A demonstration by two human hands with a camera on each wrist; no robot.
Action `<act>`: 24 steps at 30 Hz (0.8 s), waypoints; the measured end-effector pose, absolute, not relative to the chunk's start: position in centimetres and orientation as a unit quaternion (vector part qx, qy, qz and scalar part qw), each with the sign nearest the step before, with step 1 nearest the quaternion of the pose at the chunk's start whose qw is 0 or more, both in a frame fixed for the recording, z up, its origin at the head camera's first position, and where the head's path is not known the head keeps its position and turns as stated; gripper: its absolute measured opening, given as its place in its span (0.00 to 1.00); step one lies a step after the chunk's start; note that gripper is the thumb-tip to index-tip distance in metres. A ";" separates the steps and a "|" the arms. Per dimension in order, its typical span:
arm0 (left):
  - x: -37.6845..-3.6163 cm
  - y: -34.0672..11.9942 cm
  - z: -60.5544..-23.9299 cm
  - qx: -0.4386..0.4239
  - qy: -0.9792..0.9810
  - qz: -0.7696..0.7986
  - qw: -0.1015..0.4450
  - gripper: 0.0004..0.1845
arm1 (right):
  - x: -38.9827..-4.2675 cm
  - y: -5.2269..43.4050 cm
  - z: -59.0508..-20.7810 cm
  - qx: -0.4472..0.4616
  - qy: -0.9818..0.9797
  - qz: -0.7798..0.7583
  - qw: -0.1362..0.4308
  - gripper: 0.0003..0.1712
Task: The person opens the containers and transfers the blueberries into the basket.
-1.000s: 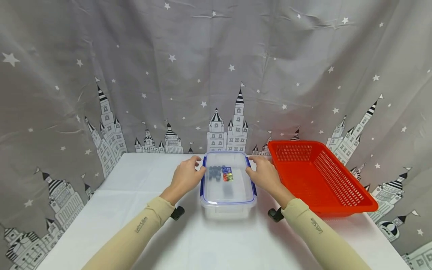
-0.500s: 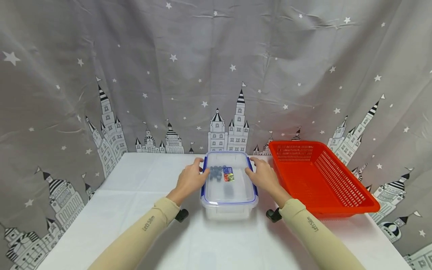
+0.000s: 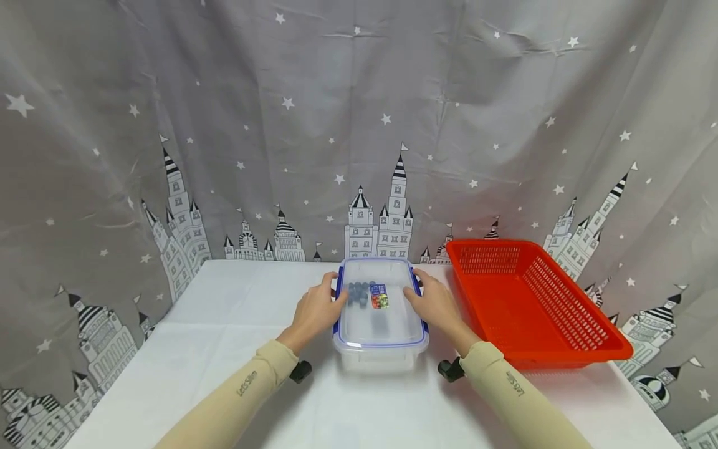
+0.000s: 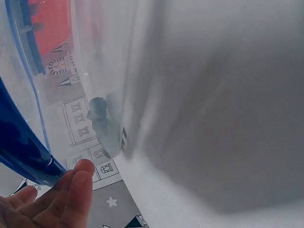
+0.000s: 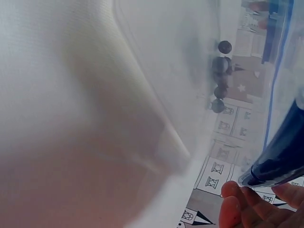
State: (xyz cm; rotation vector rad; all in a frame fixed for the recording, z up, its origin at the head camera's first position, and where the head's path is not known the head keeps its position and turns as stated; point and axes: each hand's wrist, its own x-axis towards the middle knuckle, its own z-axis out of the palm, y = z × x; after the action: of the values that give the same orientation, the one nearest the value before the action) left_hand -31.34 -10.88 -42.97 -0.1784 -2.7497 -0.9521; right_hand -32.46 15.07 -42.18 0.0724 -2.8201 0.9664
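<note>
lying lengthwise away | lidded box (image 3: 380,315) | left hand (image 3: 315,310), right hand (image 3: 436,303) flank it

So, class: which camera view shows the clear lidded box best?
The head view: the whole clear box shows, with its blue clips and both hands at its sides. The left and right wrist views catch only a blurred wall, a blue clip and some dark balls inside.

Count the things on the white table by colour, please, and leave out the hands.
Clear, with blue clips: 1, the lidded box
Red: 1, the basket
Black: 2, small items by the sleeves
Total: 4
</note>
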 end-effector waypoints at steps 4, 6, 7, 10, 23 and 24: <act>-31.2 -10.7 -43.4 -0.069 -0.935 -0.329 0.116 0.28 | -32.3 15.0 -42.8 0.022 -0.937 0.337 0.086 0.36; -31.1 -10.7 -43.6 -0.071 -0.935 -0.325 0.120 0.26 | -32.3 14.9 -43.1 0.024 -0.933 0.349 0.086 0.35; -31.1 -10.7 -43.7 -0.071 -0.936 -0.324 0.122 0.26 | -32.4 14.9 -43.2 0.027 -0.931 0.354 0.088 0.34; -31.0 -10.9 -43.9 -0.072 -0.939 -0.313 0.126 0.25 | -32.4 14.6 -43.5 0.024 -0.926 0.368 0.085 0.34; -31.0 -10.7 -43.8 -0.075 -0.947 -0.287 0.126 0.23 | -32.4 14.8 -43.9 0.019 -0.920 0.381 0.089 0.34; -30.9 -10.7 -43.8 -0.074 -0.947 -0.285 0.127 0.23 | -32.4 14.8 -43.8 0.018 -0.920 0.383 0.087 0.34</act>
State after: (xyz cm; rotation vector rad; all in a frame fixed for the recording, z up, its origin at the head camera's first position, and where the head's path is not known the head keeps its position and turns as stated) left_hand -30.95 -10.66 -43.77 -0.2166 -2.7573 -0.8293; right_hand -32.35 14.82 -43.84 0.0529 -2.7392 1.1396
